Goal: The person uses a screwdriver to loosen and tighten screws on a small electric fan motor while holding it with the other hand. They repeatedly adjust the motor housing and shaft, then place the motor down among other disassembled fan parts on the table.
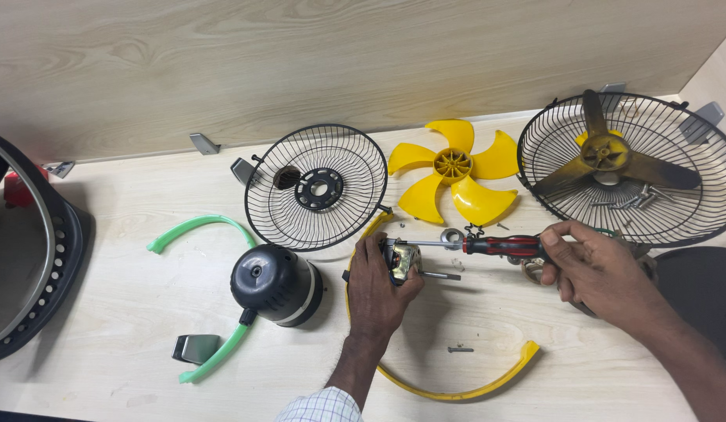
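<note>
Nearest on the tabletop point(535, 391) lies a curved yellow rim strip point(488, 381), with one loose screw point(460, 349) just inside its arc; a sleeve brushing past could sweep that screw off the near edge.

A little farther in, the left hand point(376, 283) has its grip closed around a small metal motor core point(403, 258), held just above the tabletop, its thin shaft point(441, 275) pointing right. The right hand point(593, 270) has its grip closed on the red-and-black handle of a screwdriver point(504, 246), the shank running left to the core. The tip seems to sit on a fastener there, though fingers and glare hide the exact contact. If the tip is not seated square, it could cam out and jab the left thumb or scar the windings. The core is braced only by the hand, so a hard turn could twist it loose.

Left of the hands stands the black motor housing point(275, 283), open side turned away, resting against a green rim strip point(214, 352); its contents cannot be seen.

Farther back, a small washer point(452, 237) lies by the shank and could roll if nudged. Beyond it sit an empty black grille point(316, 187) and the yellow fan blade point(454, 169). The far right grille point(629, 168) serves as a tray: it holds a dull gold fan blade point(605, 156) and a heap of loose screws point(633, 199), which could slip through the wires if it is lifted.
</note>
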